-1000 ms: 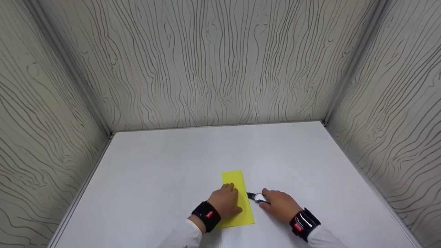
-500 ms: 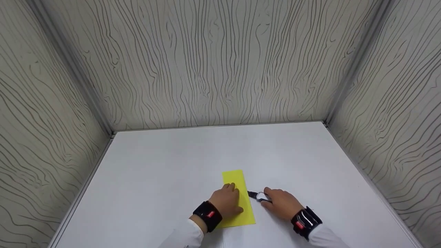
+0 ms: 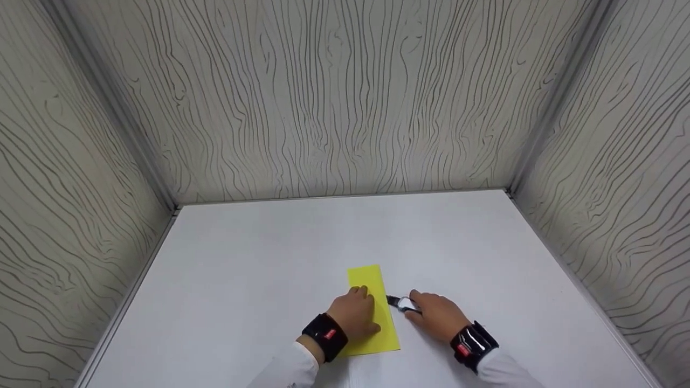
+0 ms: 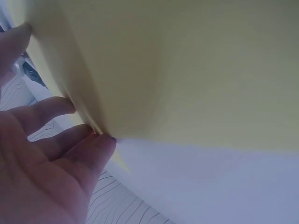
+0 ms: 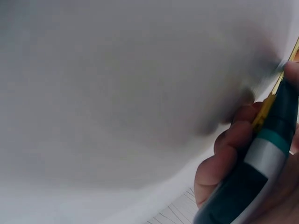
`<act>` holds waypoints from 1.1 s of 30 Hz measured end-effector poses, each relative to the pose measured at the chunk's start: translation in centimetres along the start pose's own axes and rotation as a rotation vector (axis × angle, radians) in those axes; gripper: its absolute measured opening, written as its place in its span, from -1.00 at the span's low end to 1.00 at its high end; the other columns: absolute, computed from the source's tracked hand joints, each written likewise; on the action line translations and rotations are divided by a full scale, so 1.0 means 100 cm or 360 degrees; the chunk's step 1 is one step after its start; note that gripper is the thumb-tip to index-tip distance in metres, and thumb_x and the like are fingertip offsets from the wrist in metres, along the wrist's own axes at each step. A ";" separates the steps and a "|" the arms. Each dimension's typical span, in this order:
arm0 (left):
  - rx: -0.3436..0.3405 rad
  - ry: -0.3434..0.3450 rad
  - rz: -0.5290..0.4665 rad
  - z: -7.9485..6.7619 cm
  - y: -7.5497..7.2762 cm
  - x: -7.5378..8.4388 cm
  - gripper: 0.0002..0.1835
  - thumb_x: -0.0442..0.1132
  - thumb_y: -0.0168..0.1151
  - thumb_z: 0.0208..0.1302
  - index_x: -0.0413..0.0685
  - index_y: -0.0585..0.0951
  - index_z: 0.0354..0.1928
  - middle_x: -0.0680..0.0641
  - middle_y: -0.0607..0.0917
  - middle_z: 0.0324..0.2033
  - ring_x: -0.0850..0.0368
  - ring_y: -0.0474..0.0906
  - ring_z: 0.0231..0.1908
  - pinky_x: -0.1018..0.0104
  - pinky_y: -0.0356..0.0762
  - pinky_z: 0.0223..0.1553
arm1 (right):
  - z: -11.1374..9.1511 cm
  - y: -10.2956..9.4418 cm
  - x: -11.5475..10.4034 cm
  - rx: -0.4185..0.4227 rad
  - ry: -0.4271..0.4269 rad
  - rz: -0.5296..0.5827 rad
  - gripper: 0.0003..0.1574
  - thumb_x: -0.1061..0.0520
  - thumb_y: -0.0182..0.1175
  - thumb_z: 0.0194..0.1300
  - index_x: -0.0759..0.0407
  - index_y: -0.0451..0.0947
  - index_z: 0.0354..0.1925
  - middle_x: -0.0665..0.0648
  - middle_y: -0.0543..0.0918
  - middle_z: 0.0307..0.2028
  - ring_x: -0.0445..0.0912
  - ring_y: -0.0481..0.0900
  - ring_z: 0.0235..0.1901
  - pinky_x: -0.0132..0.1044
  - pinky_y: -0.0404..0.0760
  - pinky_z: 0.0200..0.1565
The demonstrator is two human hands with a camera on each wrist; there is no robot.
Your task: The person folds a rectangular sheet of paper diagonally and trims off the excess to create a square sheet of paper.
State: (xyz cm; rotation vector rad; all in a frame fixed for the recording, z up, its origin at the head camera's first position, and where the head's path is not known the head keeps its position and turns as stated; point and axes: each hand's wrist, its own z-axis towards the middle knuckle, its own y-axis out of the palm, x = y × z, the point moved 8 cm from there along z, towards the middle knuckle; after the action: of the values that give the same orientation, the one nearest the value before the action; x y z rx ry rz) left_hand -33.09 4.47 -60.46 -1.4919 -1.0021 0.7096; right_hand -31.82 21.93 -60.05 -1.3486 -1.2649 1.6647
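Note:
A yellow sheet of paper (image 3: 380, 318), folded into a narrow strip, lies on the white table. My left hand (image 3: 353, 312) presses down on it with spread fingers. In the left wrist view, the fingertips (image 4: 105, 144) bear on the paper near its fold. To the right of the strip, my right hand (image 3: 439, 315) grips a utility knife (image 3: 405, 304) with a dark green and grey handle. The knife's tip points left, right at the paper's long right edge. In the right wrist view, fingers wrap the knife handle (image 5: 266, 158), while its tip is blurred.
The white table (image 3: 259, 253) spreads out around both hands. Wood-patterned panels (image 3: 345, 108) rise along its back and both sides. Each wrist wears a black band (image 3: 325, 338), and white sleeves cover the forearms.
My right hand and the knife have shifted slightly away from me along the paper's right edge. The left hand keeps its place on the paper.

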 end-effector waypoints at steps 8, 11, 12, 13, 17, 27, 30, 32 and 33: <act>0.0007 0.0014 0.0008 0.001 0.001 -0.001 -0.28 0.26 0.43 0.37 -0.10 0.68 0.36 -0.15 0.64 0.41 -0.07 0.56 0.41 0.04 0.62 0.39 | 0.003 -0.002 0.000 -0.0013 0.0035 0.0024 -0.74 -0.06 0.41 0.46 -0.02 0.53 -0.16 -0.07 0.47 -0.48 -0.14 0.42 -0.44 -0.13 0.51 -0.31; 0.0004 0.0010 0.0010 0.001 0.000 -0.002 -0.28 0.26 0.43 0.37 -0.10 0.68 0.36 -0.15 0.64 0.41 -0.06 0.57 0.40 0.05 0.63 0.38 | 0.004 -0.002 -0.001 -0.0020 0.0034 0.0028 -0.73 -0.07 0.41 0.46 -0.01 0.53 -0.14 -0.07 0.48 -0.46 -0.13 0.43 -0.42 -0.11 0.52 -0.28; 0.0011 0.0016 0.0012 0.000 -0.001 -0.001 -0.28 0.26 0.43 0.37 -0.11 0.68 0.35 -0.15 0.64 0.41 -0.06 0.57 0.40 0.05 0.63 0.38 | 0.005 -0.002 0.000 -0.0022 0.0038 0.0028 -0.74 -0.06 0.41 0.46 -0.01 0.53 -0.14 -0.06 0.47 -0.46 -0.13 0.42 -0.42 -0.11 0.51 -0.28; 0.0020 0.0024 0.0015 0.000 -0.002 0.000 -0.28 0.25 0.43 0.37 -0.12 0.69 0.34 -0.16 0.64 0.40 -0.07 0.57 0.39 0.05 0.64 0.36 | 0.005 -0.002 0.000 -0.0024 0.0043 0.0022 -0.74 -0.06 0.41 0.46 -0.01 0.53 -0.15 -0.06 0.47 -0.46 -0.13 0.42 -0.42 -0.11 0.51 -0.28; 0.0064 0.0052 0.0029 -0.003 -0.008 0.002 -0.30 0.22 0.44 0.35 -0.16 0.70 0.30 -0.18 0.65 0.38 -0.08 0.57 0.38 0.06 0.67 0.32 | 0.008 -0.003 0.000 -0.0007 0.0016 -0.0007 -0.74 -0.05 0.40 0.48 0.02 0.52 -0.14 -0.06 0.47 -0.46 -0.13 0.42 -0.42 -0.11 0.50 -0.29; 0.0071 0.0062 0.0025 -0.003 -0.006 0.003 -0.30 0.23 0.43 0.36 -0.14 0.69 0.32 -0.17 0.66 0.38 -0.08 0.58 0.37 0.08 0.65 0.36 | 0.010 -0.002 0.001 0.0006 0.0039 0.0025 -0.73 -0.05 0.41 0.47 -0.01 0.50 -0.19 -0.06 0.47 -0.48 -0.13 0.44 -0.43 -0.09 0.53 -0.28; 0.0076 0.0058 0.0033 -0.002 -0.004 0.002 -0.29 0.24 0.44 0.36 -0.14 0.69 0.32 -0.17 0.65 0.38 -0.07 0.58 0.37 0.08 0.65 0.36 | 0.012 -0.001 0.000 0.0004 0.0032 0.0026 -0.73 -0.06 0.40 0.47 -0.01 0.50 -0.19 -0.07 0.48 -0.47 -0.13 0.45 -0.42 -0.09 0.53 -0.27; 0.0071 0.0054 0.0034 -0.002 -0.003 0.001 -0.29 0.24 0.44 0.36 -0.14 0.69 0.32 -0.17 0.65 0.39 -0.07 0.57 0.38 0.08 0.64 0.37 | 0.012 -0.001 0.001 0.0004 0.0041 0.0028 -0.73 -0.06 0.40 0.47 -0.01 0.51 -0.18 -0.07 0.49 -0.47 -0.13 0.45 -0.42 -0.09 0.54 -0.27; 0.0066 0.0053 0.0033 -0.001 -0.003 0.001 -0.28 0.24 0.44 0.36 -0.14 0.69 0.32 -0.17 0.65 0.39 -0.07 0.57 0.39 0.08 0.64 0.37 | 0.012 -0.001 0.001 0.0004 0.0052 0.0029 -0.73 -0.06 0.41 0.47 -0.02 0.51 -0.18 -0.06 0.49 -0.48 -0.12 0.45 -0.42 -0.09 0.53 -0.27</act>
State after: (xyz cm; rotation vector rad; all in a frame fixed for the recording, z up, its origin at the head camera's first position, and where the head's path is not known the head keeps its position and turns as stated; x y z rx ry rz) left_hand -32.98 4.50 -60.12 -1.4755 -0.9426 0.7138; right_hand -33.05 21.71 -59.96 -1.3843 -1.2349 1.6496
